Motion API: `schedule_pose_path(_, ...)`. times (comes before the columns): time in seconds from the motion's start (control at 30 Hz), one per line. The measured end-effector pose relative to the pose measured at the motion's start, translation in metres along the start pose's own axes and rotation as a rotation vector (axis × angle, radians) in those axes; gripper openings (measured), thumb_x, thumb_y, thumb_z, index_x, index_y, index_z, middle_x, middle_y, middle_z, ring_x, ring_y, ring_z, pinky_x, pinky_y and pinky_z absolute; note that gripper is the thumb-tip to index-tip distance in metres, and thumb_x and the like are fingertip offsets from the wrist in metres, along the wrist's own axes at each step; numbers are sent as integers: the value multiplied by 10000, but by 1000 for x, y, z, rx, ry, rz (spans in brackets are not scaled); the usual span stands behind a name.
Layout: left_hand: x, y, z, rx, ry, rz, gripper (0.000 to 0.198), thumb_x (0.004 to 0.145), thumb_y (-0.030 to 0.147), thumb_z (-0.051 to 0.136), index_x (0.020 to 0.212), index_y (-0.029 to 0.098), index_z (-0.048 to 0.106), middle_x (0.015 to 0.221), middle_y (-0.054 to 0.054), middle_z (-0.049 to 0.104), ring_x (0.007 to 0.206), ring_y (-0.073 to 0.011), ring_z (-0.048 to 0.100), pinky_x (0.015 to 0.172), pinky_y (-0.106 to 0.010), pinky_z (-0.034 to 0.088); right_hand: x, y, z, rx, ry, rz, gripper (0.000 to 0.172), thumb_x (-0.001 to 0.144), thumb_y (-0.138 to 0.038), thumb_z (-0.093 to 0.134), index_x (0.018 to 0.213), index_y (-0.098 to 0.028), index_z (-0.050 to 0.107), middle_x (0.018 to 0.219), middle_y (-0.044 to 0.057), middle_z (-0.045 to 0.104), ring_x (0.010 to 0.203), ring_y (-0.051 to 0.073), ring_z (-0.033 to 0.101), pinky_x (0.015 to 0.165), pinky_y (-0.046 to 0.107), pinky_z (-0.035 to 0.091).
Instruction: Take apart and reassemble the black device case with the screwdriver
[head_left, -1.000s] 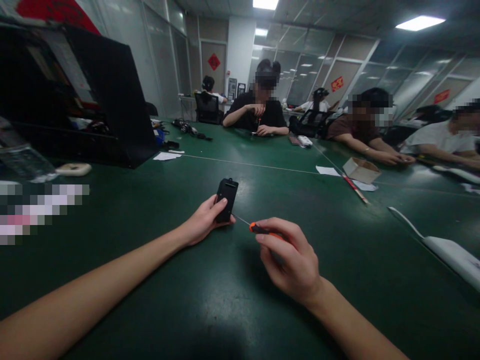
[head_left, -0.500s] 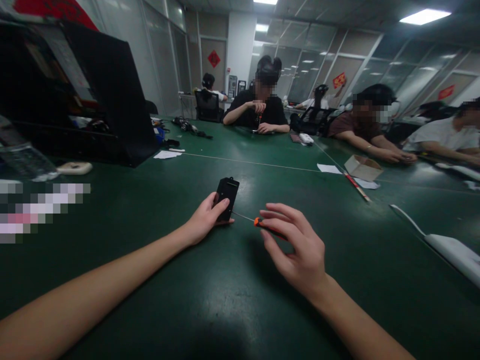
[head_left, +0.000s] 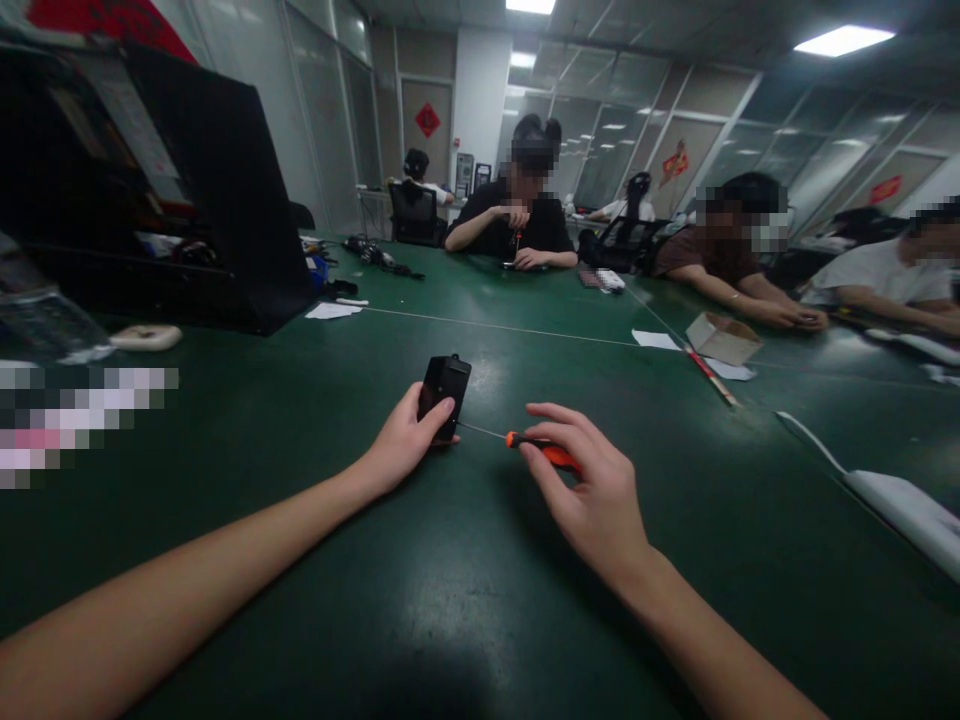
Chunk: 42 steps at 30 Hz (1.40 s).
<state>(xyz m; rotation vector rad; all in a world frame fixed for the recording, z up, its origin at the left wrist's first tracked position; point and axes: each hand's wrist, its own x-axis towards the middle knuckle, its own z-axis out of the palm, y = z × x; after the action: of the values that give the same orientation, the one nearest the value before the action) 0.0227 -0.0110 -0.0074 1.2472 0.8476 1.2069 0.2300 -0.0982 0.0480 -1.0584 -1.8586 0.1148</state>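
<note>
My left hand grips a small black box-shaped device, holding it upright on its lower end on the green table. My right hand pinches the orange handle of a thin screwdriver between thumb and fingers. The screwdriver's metal shaft runs left, and its tip meets the lower right side of the black device by my left thumb.
A large open black case stands at the far left, with a pale oval object before it. Several people sit across the table. A small cardboard box, a red pen, paper slips and a white tool lie to the right.
My right hand has shifted its fingers along the orange handle, turning the screwdriver. The black device has tilted slightly left in my left hand.
</note>
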Motion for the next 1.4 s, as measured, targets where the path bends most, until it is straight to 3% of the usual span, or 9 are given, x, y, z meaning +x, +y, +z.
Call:
schedule_pose_path(0.23,4,-5,-4,-40,29,-8,354,850,458,667,1012,184,512,1004,-19,509,873,-145,560,732,-383,639,-2,2,4,43,-116,122,251,846,-94,602,1034,-219,709,1270,75,648,1168,232,621,1024,404,492)
schedule_pose_path(0.47,1,-3,-2,23,-11,16,361,856,461,654,1029,179,509,967,-11,527,828,-135,584,729,-355,636,3,10,2,16,-196,396,243,910,-348,608,964,-176,772,863,61,779,729,223,728,731,346,562)
schedule_pose_path(0.6,0,0,-1,76,-7,31,361,849,460,658,1002,171,503,911,4,509,774,-124,579,705,-336,629,4,9,1,-1,-298,394,214,912,-302,594,904,-195,779,856,37,777,773,207,718,740,311,524)
schedule_pose_path(0.73,-1,1,0,118,-15,37,359,856,466,644,1006,176,496,889,9,525,739,-127,602,685,-322,614,2,7,6,-39,-301,371,167,836,-288,682,943,-184,756,890,39,755,805,204,694,752,300,503)
schedule_pose_path(0.83,-2,0,-1,157,-23,56,355,865,469,631,1026,183,497,875,6,556,720,-139,623,667,-313,595,1,8,7,-39,-367,411,249,881,-372,633,950,-172,764,865,49,754,787,206,685,736,299,487)
schedule_pose_path(0.97,-2,-1,-3,245,-26,97,350,877,472,616,1046,185,509,861,-6,600,727,-165,649,686,-317,568,1,10,7,-33,-529,471,450,970,-460,460,815,-172,768,694,38,719,620,181,635,601,288,431)
schedule_pose_path(1.13,-2,-1,-4,319,-26,109,357,881,476,607,1068,186,514,876,-14,615,727,-178,661,677,-312,540,1,9,7,-111,-423,421,238,868,-395,633,900,-187,745,813,43,731,732,193,649,665,285,440)
schedule_pose_path(1.33,-2,0,-2,329,-31,131,343,884,457,602,1079,186,523,870,-16,624,732,-177,651,687,-306,523,2,6,6,-37,-568,462,467,982,-466,431,791,-164,731,689,41,694,581,160,603,563,274,404)
schedule_pose_path(1.4,-3,0,-2,339,-26,135,338,883,456,602,1071,187,524,871,-18,621,730,-175,646,682,-302,518,2,8,6,-68,-555,447,451,983,-442,435,768,-168,721,677,40,687,575,163,601,553,274,398)
